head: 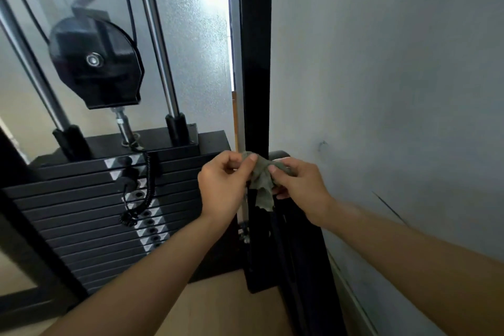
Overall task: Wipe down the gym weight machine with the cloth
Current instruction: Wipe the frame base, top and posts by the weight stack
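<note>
- Indoors, a pale grey wall fills the right half of the view, w/ a thin dark scuff low on it.
- Black gym weight machine stands against that wall; its upright post runs top to bottom at centre.
- Weight stack sits left of the post, plates layered, white triangle markers down the middle.
- Two chrome guide rods rise from the stack's top plate.
- Black pulley housing hangs between the rods, above the stack.
- Coiled black cord dangles across the stack's front.
- Left hand & right hand meet in front of the post, fingers curled, both pinching the cloth.
- Small grey-green cloth is bunched between the hands, one corner hanging down over the post.
</note>
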Motion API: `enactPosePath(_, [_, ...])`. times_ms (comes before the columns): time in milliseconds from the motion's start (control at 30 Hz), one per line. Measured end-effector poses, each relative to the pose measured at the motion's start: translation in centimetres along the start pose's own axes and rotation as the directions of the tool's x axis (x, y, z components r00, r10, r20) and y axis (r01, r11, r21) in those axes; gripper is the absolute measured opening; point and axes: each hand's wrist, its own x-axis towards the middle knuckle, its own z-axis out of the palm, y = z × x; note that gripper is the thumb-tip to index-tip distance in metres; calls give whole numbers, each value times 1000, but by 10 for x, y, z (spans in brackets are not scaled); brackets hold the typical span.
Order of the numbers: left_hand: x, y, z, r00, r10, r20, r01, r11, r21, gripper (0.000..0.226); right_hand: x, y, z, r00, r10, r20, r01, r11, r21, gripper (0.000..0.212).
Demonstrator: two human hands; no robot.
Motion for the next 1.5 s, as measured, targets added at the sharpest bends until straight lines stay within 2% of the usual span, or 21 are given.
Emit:
enactPosePath(100, [6, 2, -14, 999, 22, -46, -20, 999, 47, 24, 2, -1, -17, 1000, 29, 9, -29, 999, -23, 11])
enactPosePath(300, [12, 17, -24, 997, 33, -65, -25, 994, 110, 23, 15, -13, -44, 992, 36, -122, -42, 998, -45, 22])
enactPosePath(400, [17, 23, -25, 987, 100, -125, -67, 968, 243, 17, 22, -17, -51, 981, -39, -191, 2, 982, -189, 23])
enactPosePath(467, [20, 25, -23, 975, 157, -156, -98, 938, 333, 11, 27, -20, -51, 968, -109, -225, 30, 944, -328, 13])
enactPosePath(533, [22, 29, -19, 964, 190, -183, -104, 911, 398, 10, 35, -24, -47, 952, -134, -273, 21, 924, -382, 5])
enactPosePath(633, [29, 39, -13, 964, 120, -239, -20, 923, 383, 9, 45, -32, -37, 950, 4, -311, -73, 975, -209, 8])
enactPosePath(700, [37, 38, -9, 963, 40, -267, 31, 966, 258, 7, 48, -38, -29, 953, 144, -265, -155, 988, -22, 8])
enactPosePath(767, [41, 36, -6, 968, -33, -250, 56, 995, 87, 7, 48, -43, -23, 961, 234, -146, -211, 965, 157, 10])
enactPosePath(867, [41, 37, -2, 984, -47, -171, 55, 998, 41, 17, 48, -43, -17, 973, 213, 85, -229, 937, 264, 21])
enactPosePath(933, [40, 38, 1, 992, -69, -104, 70, 998, 5, 31, 51, -39, -14, 976, 172, 134, -202, 944, 261, 36])
enactPosePath(1000, [39, 38, 3, 994, -83, -66, 81, 996, -20, 40, 55, -37, -12, 984, 148, 98, -169, 948, 268, 47])
enactPosePath(1133, [40, 49, 12, 999, -38, -11, 37, 997, -74, 47, 59, -46, -9, 997, 82, -14, -72, 941, 331, 39])
enactPosePath(1200, [40, 55, 16, 1000, -3, 0, 3, 994, -105, 49, 60, -55, -8, 1000, 21, -16, -15, 944, 330, 35])
enactPosePath(1300, [40, 58, 17, 1000, 30, 1, -29, 990, -141, 50, 61, -66, -9, 998, -57, -8, 57, 959, 278, 42])
enactPosePath(1433, [43, 48, 13, 1000, 12, 22, -10, 998, -70, 55, 53, -62, -6, 996, -89, 34, 82, 983, 164, 57])
enactPosePath(1500, [46, 40, 11, 998, -22, 59, 21, 1000, 9, 57, 49, -53, -3, 995, -71, 65, 64, 993, 96, 58])
